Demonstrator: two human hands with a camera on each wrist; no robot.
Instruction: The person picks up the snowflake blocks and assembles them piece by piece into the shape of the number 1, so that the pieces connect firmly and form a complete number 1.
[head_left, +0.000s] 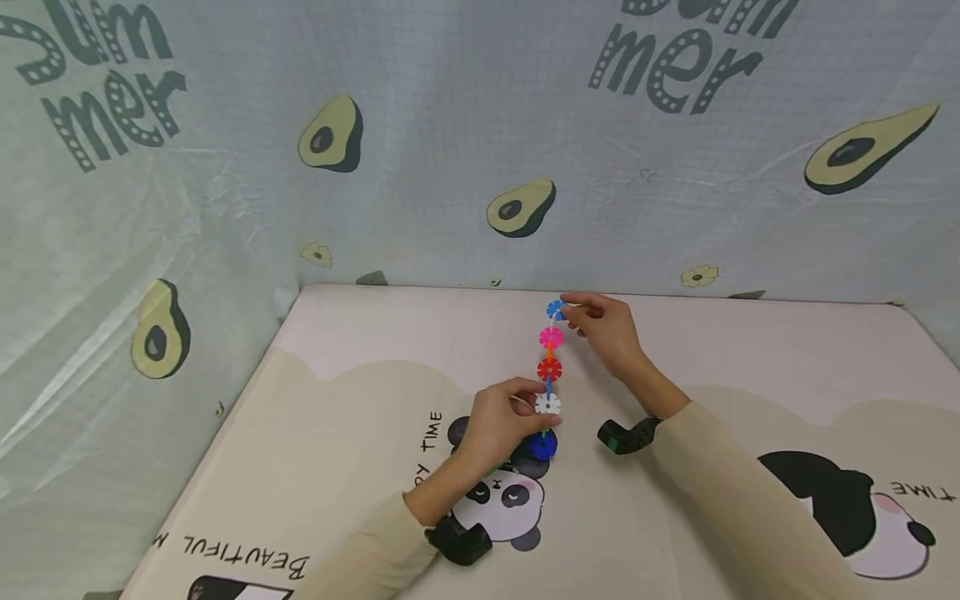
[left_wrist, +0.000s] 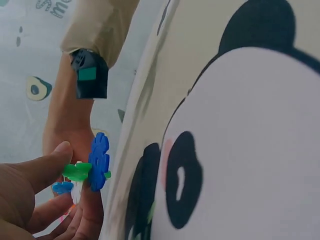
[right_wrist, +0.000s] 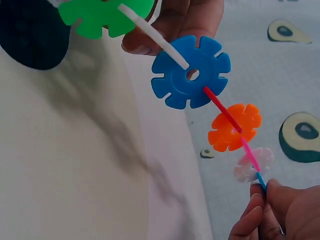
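A chain of slotted plastic snowflake discs runs between both hands. Its pink disc and red disc face up in the head view, joined by discs standing edge-on. At the far end, my right hand pinches the light blue disc between thumb and finger. Nearer the body, my left hand grips the chain around the white disc. Below that hand hangs the dark blue disc, joined to a green disc. In the right wrist view an orange disc shows between the hands.
A pale tablecloth with printed pandas and lettering lies under the hands. Behind the table hangs a grey-white curtain with avocado prints. Black camera bands sit on both wrists.
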